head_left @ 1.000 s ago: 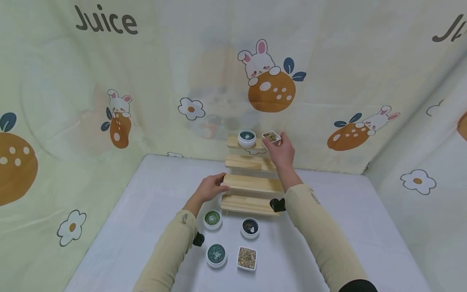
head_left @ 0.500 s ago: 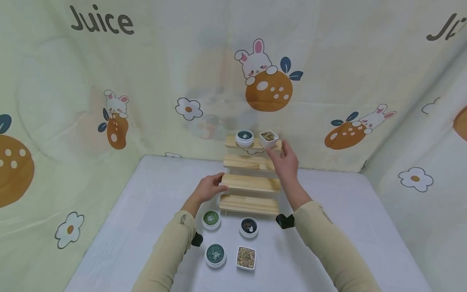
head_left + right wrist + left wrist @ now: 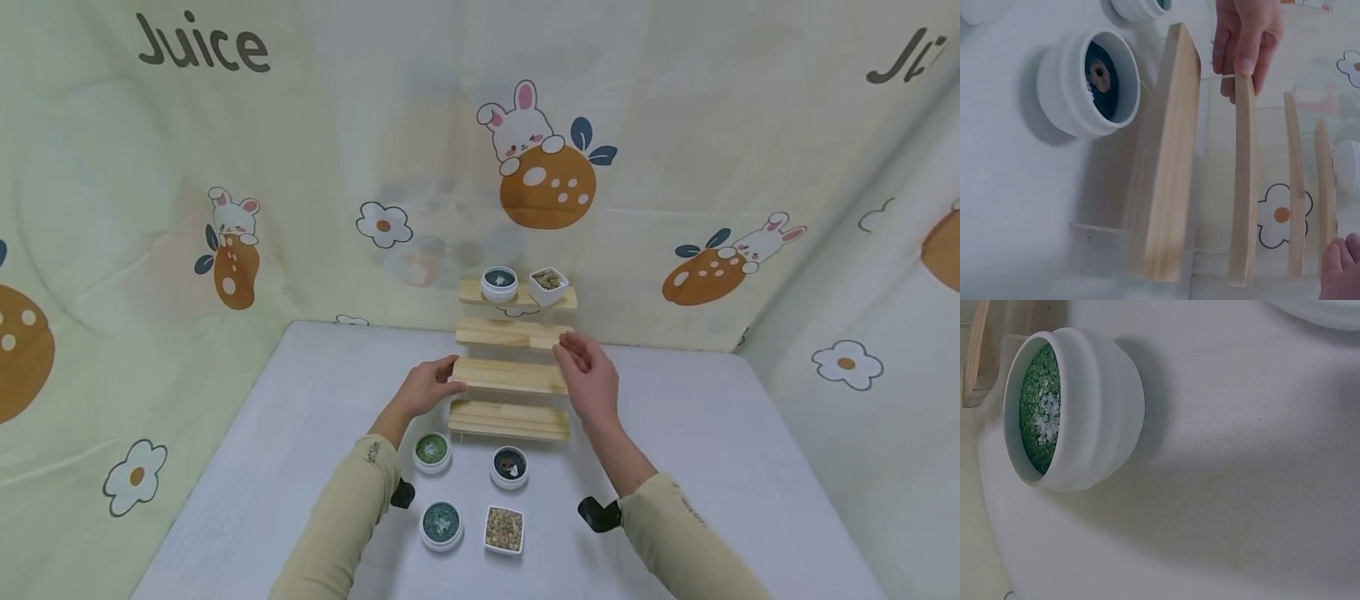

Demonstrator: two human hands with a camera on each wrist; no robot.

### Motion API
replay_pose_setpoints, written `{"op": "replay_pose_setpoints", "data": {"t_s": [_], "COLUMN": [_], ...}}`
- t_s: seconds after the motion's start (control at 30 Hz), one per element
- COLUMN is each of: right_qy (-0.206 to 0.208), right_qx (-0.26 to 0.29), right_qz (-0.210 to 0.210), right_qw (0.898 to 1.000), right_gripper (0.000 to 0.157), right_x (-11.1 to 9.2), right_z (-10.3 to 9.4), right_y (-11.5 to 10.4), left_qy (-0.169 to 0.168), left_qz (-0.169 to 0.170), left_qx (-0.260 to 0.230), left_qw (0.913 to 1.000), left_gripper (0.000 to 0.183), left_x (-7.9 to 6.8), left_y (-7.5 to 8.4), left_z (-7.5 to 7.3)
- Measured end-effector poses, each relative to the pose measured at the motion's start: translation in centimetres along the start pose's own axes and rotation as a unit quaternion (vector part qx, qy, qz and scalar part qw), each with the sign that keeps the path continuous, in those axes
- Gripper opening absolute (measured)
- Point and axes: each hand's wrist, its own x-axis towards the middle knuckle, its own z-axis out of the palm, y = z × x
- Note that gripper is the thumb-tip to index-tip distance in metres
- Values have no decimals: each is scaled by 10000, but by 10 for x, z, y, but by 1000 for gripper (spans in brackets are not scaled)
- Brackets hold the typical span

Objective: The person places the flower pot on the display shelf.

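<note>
My left hand (image 3: pixel 426 387) pinches the left end of a stepped wooden display shelf (image 3: pixel 510 375), thumb and fingers on one of its middle boards. In the right wrist view those same fingers (image 3: pixel 1249 50) hold the board's end. My right hand (image 3: pixel 591 385) holds nothing, with loosely bent fingers beside the shelf's right end. On the top board stand a round white pot (image 3: pixel 499 284) with dark blue-green filling and a square white pot (image 3: pixel 548 286) with tan gravel, side by side. A pot of green granules (image 3: pixel 1041 412) is near my left wrist.
In front of the shelf, on the white table (image 3: pixel 330 400), stand a round dark-filled pot (image 3: pixel 509 467), a teal-filled pot (image 3: pixel 441 525) and a square gravel pot (image 3: pixel 503 531). A printed cloth (image 3: pixel 427 125) hangs close behind the shelf.
My right hand has let go of the square gravel pot on the top board and moved down toward me. The left hand has kept its hold on the shelf.
</note>
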Motion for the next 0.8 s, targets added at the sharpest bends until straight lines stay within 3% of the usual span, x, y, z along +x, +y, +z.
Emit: {"op": "replay_pose_setpoints", "data": {"t_s": [0.13,0.57,0.8], "right_qy": [-123,-1147,-1275], "right_qx": [-49,-276,-325], "right_qz": [46,198,329], "right_qw": [9999,9928,9908], "right_gripper": [40,61,64], "right_x": [-13,-58,-78], "right_z": [0,2,4], "right_y": [5,28,42], "left_qy": [14,1,32], "left_qz": [29,-72,-12], "left_qx": [-27,-76,-46], "left_qw": [10000,9999,10000], "left_gripper": [69,70,69], "left_x": [0,0,0], "left_y": [-1,2,0], "left_z": [1,0,0]}}
